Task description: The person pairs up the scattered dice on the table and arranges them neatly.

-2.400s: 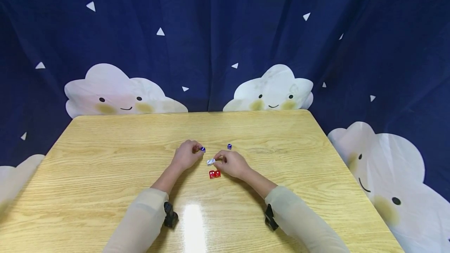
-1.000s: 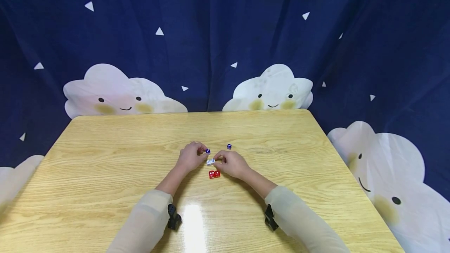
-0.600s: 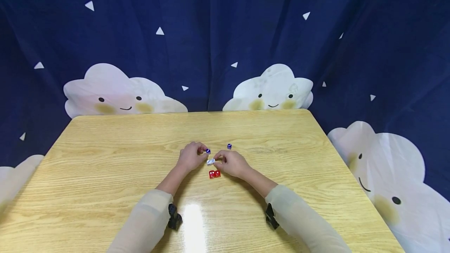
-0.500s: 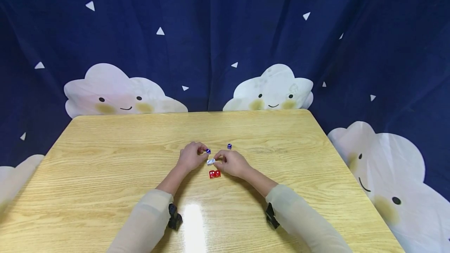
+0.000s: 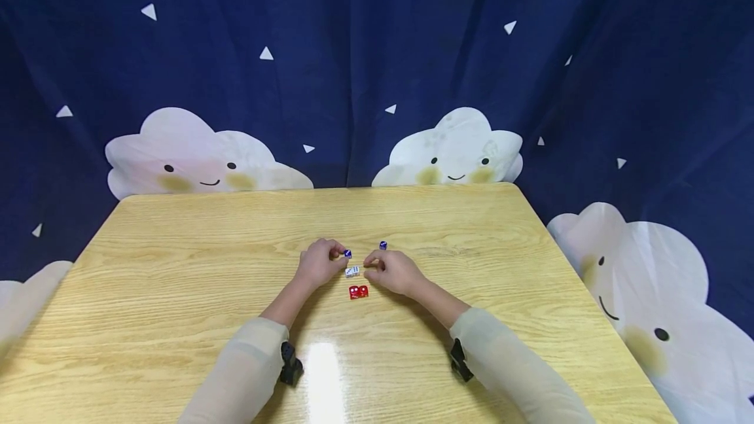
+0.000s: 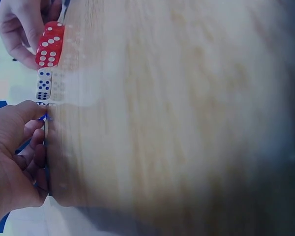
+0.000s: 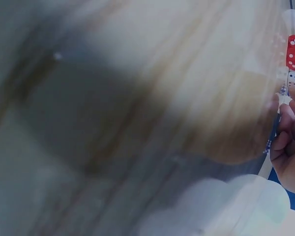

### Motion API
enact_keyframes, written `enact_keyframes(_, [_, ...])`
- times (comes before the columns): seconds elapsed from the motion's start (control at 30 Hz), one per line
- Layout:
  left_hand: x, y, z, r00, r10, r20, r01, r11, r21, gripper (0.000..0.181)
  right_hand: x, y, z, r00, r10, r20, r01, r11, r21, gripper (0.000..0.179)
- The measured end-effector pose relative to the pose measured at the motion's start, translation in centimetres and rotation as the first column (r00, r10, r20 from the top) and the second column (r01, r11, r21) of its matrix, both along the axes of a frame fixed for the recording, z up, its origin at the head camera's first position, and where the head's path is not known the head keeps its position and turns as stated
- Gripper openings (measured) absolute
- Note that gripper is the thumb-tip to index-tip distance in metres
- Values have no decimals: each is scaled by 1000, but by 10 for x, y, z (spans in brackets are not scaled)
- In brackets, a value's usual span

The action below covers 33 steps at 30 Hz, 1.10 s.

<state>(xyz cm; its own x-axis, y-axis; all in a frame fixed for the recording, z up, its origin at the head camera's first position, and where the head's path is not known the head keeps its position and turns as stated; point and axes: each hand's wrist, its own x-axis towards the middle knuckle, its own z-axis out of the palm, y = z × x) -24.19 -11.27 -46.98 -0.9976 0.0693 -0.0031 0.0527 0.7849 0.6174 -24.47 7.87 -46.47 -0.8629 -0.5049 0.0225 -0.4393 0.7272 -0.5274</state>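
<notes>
My left hand [image 5: 319,263] pinches a small blue die [image 5: 347,254] between thumb and fingertips, low over the wooden table. In the left wrist view its fingers hide most of that die. Just in front of it, two white dice [image 5: 351,271] with blue pips sit side by side. To their right is my right hand [image 5: 396,272], thumb and forefinger parted, with a small gap between its fingertips and the white dice. Two red dice [image 5: 358,292] stand side by side nearer the body. A second blue die [image 5: 383,245] lies just beyond the right hand's knuckles.
The wooden table [image 5: 188,280] extends around the dice on all sides. Behind its far edge hangs a dark blue curtain [image 5: 330,51] with printed clouds. Black wrist cameras are strapped to both sleeves.
My left hand has carried its blue die rightward, to behind the white dice, then stayed there. Lately my right hand has let go of the white dice and drawn back slightly to the right.
</notes>
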Motion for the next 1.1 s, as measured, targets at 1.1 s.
enact_keyframes(1.1, [-2,-1,-3,1000,-4,-25,4,1000,0,21,-15,35,2,975,-218,-32,218,976,-7,15])
